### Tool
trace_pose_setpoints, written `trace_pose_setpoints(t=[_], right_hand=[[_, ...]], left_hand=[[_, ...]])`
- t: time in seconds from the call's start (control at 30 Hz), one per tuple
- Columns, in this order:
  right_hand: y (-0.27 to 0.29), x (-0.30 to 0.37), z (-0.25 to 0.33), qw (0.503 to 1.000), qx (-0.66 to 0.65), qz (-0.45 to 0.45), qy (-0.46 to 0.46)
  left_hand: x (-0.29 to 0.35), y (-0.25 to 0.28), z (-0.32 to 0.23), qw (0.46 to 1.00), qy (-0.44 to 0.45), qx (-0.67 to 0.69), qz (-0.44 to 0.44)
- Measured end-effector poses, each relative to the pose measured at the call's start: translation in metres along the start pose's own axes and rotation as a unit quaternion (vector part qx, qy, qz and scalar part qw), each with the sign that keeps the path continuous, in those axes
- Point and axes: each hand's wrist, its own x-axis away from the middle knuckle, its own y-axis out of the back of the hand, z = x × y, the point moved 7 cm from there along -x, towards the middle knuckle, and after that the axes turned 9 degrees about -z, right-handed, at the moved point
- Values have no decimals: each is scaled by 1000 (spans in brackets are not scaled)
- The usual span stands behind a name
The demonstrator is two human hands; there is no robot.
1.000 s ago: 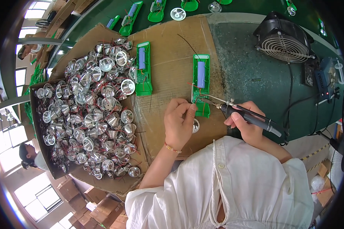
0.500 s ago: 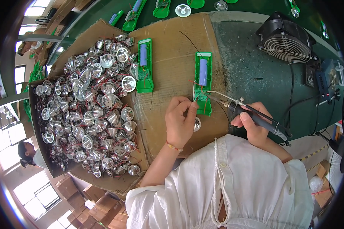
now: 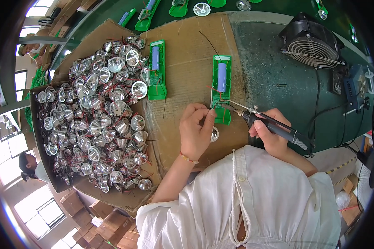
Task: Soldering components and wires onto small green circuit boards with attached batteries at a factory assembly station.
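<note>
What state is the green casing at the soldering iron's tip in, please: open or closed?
Open: no cover is on the green casing, and its purple battery and circuit board lie exposed.

Soldering iron [image 3: 278,131] nearer board [image 3: 216,97], perhaps touching

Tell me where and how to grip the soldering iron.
I'd grip the soldering iron by its thick dark handle, coming from the lower right, where the right hand has it: its slender metal tip points left over the green housing and may be hot.
</note>
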Motion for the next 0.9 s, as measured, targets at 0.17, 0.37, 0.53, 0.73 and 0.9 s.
trace_pose_setpoints(t=[0.17, 0.37, 0.53, 0.73, 0.9], right_hand=[[5, 3, -2, 1000, -14, -16, -10], [12, 3, 12, 997, 20, -9, 69], [14, 5, 9, 997, 38, -4, 68], [15, 6, 1, 1000, 7, -22, 7], [14, 6, -1, 999, -13, -29, -31]], left_hand=[[-1, 1, 0, 999, 31, 25, -6], [-1, 1, -1, 999, 22, 24, -8], [-2, 1, -2, 1000, 18, 14, -2], [-8, -1, -4, 998, 13, 28, 50], [-10, -4, -5, 996, 12, 14, 86]])
